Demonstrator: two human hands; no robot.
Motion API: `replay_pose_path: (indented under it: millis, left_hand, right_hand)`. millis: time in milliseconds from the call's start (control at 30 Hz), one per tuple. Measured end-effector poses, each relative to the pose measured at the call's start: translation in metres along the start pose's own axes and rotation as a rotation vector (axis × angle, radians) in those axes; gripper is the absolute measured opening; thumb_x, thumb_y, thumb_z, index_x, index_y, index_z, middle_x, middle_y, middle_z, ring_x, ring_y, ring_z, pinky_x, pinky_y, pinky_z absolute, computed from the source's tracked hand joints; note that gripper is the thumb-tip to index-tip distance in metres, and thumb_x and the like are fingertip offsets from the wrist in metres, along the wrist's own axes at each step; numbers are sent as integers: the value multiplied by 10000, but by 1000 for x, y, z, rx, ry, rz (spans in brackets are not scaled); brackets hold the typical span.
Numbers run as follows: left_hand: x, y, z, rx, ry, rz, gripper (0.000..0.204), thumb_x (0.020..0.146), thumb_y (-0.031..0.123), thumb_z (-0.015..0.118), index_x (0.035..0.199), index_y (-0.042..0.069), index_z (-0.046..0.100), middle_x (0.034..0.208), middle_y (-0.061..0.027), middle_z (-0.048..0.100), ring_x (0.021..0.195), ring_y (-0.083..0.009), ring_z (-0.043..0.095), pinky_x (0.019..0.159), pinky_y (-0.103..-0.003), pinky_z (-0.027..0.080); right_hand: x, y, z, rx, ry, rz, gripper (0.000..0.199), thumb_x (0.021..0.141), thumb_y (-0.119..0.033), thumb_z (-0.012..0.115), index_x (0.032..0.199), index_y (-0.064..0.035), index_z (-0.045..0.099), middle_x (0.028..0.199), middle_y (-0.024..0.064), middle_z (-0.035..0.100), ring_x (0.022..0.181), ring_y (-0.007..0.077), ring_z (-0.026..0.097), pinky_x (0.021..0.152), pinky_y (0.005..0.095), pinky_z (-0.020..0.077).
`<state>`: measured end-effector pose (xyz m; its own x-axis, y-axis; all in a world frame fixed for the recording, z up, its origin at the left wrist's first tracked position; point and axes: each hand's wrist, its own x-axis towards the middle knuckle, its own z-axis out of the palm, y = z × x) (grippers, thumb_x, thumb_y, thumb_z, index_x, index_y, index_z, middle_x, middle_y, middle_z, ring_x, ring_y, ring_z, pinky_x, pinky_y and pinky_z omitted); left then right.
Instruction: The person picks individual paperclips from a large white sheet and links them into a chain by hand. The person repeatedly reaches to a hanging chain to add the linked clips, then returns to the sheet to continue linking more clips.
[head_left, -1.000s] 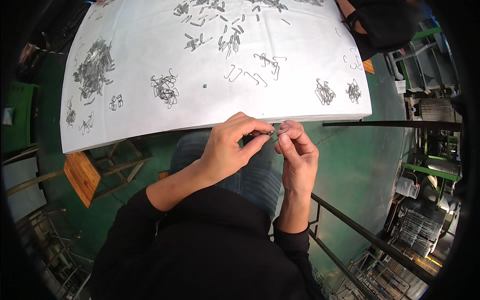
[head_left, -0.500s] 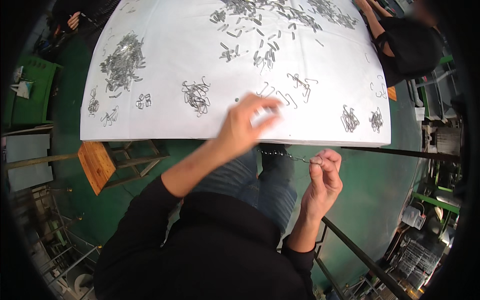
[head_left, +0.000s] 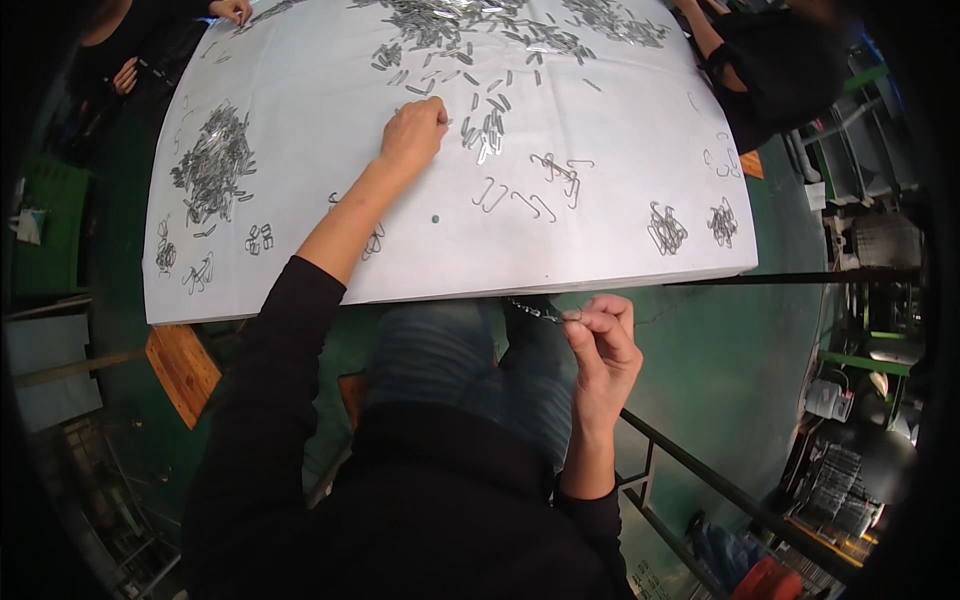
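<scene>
My left hand (head_left: 413, 133) reaches across the white tabletop (head_left: 330, 120), its fingers curled in beside loose oblong metal links (head_left: 487, 132). What its fingertips hold, if anything, is hidden. In front of the table's near edge my right hand (head_left: 607, 345) pinches the end of a thin metal chain (head_left: 535, 311) between thumb and fingers. The chain slants off to the upper left, over my legs. Several bent wire hooks (head_left: 515, 200) lie between my hands, with a small tangle of hooks (head_left: 565, 172) just beyond. My left forearm partly covers another heap of hooks (head_left: 374, 242).
A large heap of links (head_left: 215, 165) lies on the left, with more links (head_left: 430, 22) at the far side. Hook piles (head_left: 667, 230) sit near the right corner. Co-workers' hands (head_left: 232, 10) show at the far left; another person (head_left: 775, 75) is at the right. A wooden stool (head_left: 183, 375) stands below the table.
My left hand has moved forward and left, from near the table's front edge to the loose links, and its fingers have curled in. My right hand still pinches the chain.
</scene>
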<state>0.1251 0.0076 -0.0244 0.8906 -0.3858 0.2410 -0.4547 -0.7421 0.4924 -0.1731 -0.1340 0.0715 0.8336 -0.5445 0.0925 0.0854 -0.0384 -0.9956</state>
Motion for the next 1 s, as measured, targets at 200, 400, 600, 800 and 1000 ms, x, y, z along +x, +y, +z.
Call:
replay_pose_path:
  millis: [200,400,600,800,1000]
  left_hand:
    - [-48,65,-28,-574,-215,-67,163,809,124,672,936,23,661,853,-48,673,774,-131,611,711,-278,468]
    - [-119,148,-65,-1053,-383,-129,120,798,101,685,861,-1,677,772,-26,675,691,-57,583,602,-204,433]
    - [-130,165,-80,-1033,-405,-85,92,787,69,673,854,6,674,813,-37,680,707,-66,588,588,-200,415]
    - [-136,163,-75,-871,-191,179,74,765,64,690,837,49,677,905,-47,650,768,-135,607,600,-229,441]
    - [-147,163,-78,-902,-234,122,108,761,-7,683,862,31,684,912,-67,642,792,-126,594,676,-236,456]
  right_hand:
    - [4,6,-1,-82,3,-20,81,759,-28,707,839,-15,696,874,29,508,813,128,494,711,243,417]
    - [6,7,0,-159,-7,-39,104,749,-57,725,849,-37,704,876,34,515,824,143,504,722,255,427]
    - [7,5,0,-186,29,-70,103,752,-69,728,848,-42,703,866,34,516,820,147,505,718,269,437]
    - [9,10,-6,-268,-48,-150,108,770,-55,710,864,-28,663,893,14,526,820,113,500,691,232,413]
    - [84,31,-45,-510,-131,-6,166,811,-125,665,937,-17,663,824,75,657,757,129,594,626,260,438]
